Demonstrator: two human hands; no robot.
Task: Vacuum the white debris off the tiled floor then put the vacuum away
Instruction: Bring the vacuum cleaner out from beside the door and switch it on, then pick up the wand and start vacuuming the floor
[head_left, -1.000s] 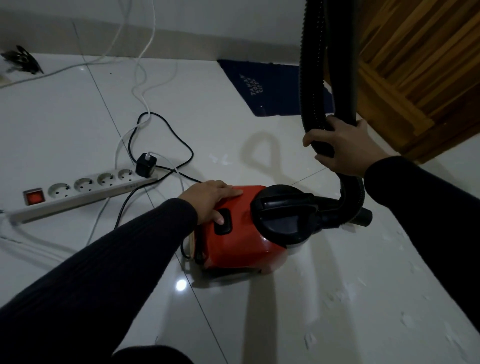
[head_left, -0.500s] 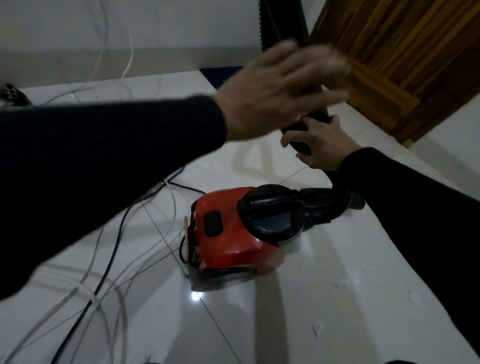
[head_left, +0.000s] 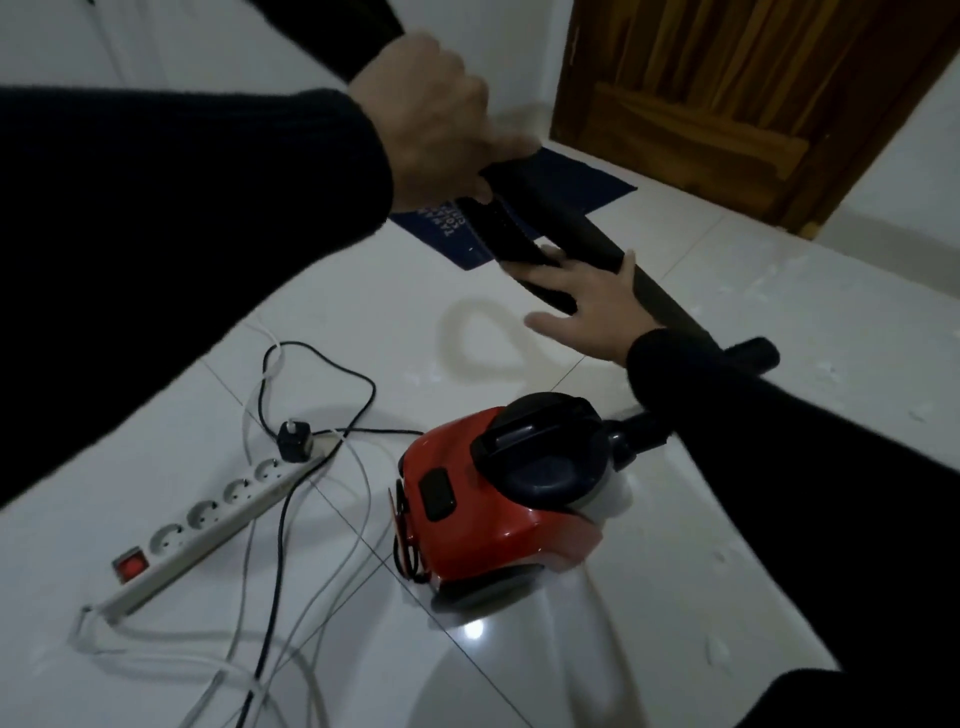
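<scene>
The tiled floor (head_left: 519, 332) carries white debris (head_left: 774, 283) scattered mostly to the right, near the wooden door (head_left: 727, 93), so the cleaning itself looks not yet begun. The red vacuum (head_left: 493, 499) sits on the floor in the middle, its cord running to the power strip (head_left: 208, 514), where a black plug (head_left: 294, 439) is seated. A second ago the left hand (head_left: 431, 124) pressed the switch on the body; it has since swung up and now grips the upper end of the black wand (head_left: 576, 228). The right hand (head_left: 592, 306), which then clutched the hose, has let go and lies open with fingers spread against the wand lower down. The grip seems to be shifting for the sweep toward the debris.
</scene>
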